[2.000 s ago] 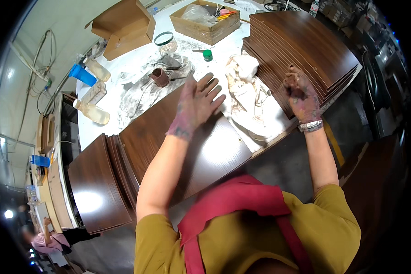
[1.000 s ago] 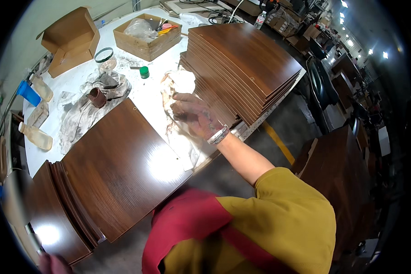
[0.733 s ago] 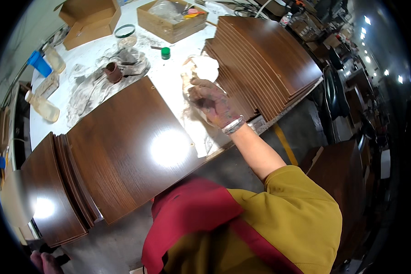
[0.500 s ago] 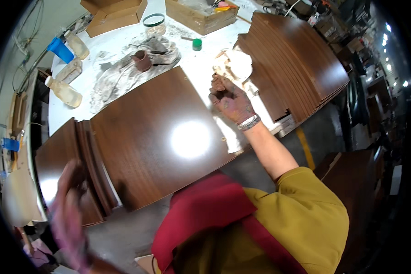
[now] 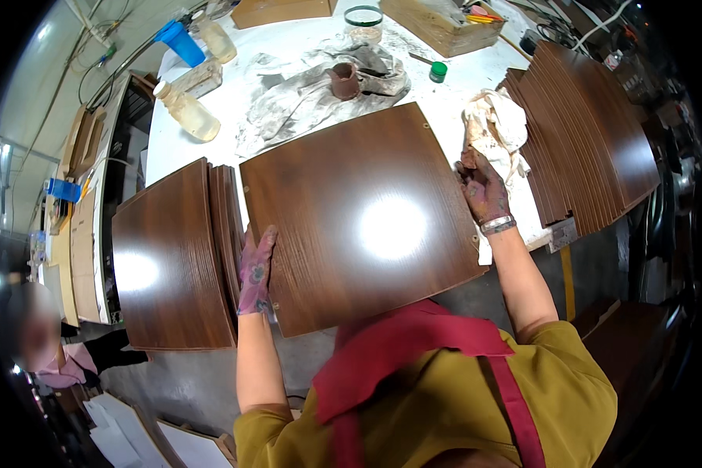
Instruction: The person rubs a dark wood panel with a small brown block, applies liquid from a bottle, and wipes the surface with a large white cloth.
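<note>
A dark brown wood-grain panel (image 5: 320, 210) lies in front of me, a bright light reflected on its face. My left hand (image 5: 255, 273), in a stained pinkish glove, grips its left edge with the thumb on top. At the panel's right edge is my right hand (image 5: 485, 191), in a brown-stained glove. Its fingers are curled, and what they hold is hard to make out. Just beyond that hand lies a crumpled cream cloth (image 5: 503, 125) with brown stains.
Brown panels are stacked at left (image 5: 168, 265) and at right (image 5: 593, 140). Farther back are a stained grey cloth (image 5: 288, 109) bearing a brown cup (image 5: 344, 82), a cloudy bottle (image 5: 187, 113), a blue cup (image 5: 179, 43) and a green-lidded jar (image 5: 438, 72). Another person (image 5: 62, 363) is at far left.
My left hand has come from above the left stack to the panel's left edge. My right hand has lowered to its right edge. The view has shifted left.
</note>
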{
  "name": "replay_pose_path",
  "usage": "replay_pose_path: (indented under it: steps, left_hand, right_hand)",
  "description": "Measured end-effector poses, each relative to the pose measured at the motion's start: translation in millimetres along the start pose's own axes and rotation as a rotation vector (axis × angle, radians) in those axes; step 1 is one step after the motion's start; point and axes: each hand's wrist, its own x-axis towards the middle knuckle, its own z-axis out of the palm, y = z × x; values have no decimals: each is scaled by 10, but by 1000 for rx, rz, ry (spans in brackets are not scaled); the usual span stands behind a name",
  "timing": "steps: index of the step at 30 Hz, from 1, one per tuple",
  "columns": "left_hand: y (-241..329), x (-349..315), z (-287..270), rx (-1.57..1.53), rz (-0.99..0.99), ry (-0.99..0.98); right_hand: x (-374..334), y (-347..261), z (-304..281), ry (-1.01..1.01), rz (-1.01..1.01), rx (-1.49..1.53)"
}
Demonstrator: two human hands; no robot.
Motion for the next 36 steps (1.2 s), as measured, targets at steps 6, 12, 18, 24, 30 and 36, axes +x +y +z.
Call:
replay_pose_path:
  steps: [6,12,18,24,30,36]
  left_hand:
    - [51,-6,105,-181,122,-89]
    - [-269,117,441,-350,200,-93]
    - [20,-38,352,-90,124,-81]
    - [-72,23,343,-100,241,-100]
    - [-72,-10,320,-120,355,-51]
    - [-115,-31,362,-70,469,34]
  right_hand:
    - [327,111,-442,-88,22,9]
    - [442,-329,-238,14,-142,227]
    - [397,-59,1729,-485,-165,-823]
    - [785,1426,2975,-816,-312,-1522]
    - [792,1836,3066,-818,-274,-1774]
    - [902,1758,3016,-712,-276,-1789]
